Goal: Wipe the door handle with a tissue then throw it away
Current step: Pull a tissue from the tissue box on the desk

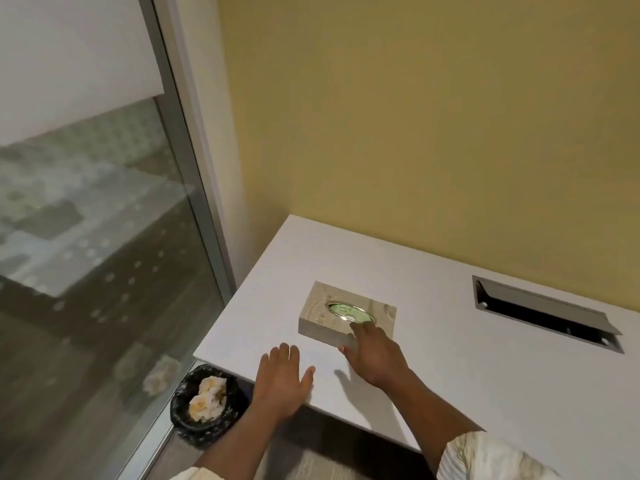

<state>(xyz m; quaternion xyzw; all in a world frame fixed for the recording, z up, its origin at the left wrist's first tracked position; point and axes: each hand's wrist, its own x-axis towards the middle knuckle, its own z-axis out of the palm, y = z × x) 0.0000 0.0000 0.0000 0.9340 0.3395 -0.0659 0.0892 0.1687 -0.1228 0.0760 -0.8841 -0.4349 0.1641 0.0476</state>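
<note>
White desk [450, 341]: tissue box [332, 315] under right grip [375, 355]

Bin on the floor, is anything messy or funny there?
Not really. The bin stands upright beside the desk, with crumpled tissues inside, none spilled that I can see. The pale lumps beside it look like reflections in the glass. The tissue box sits slightly askew.

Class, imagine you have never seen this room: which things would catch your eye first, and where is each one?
Most likely the right hand reaching onto the tissue box on the white desk, its fingers at the oval opening. The left hand lies flat and empty near the desk's front edge. Below the desk's left corner stands a black-lined bin holding crumpled tissues, beside the glass partition.
</note>
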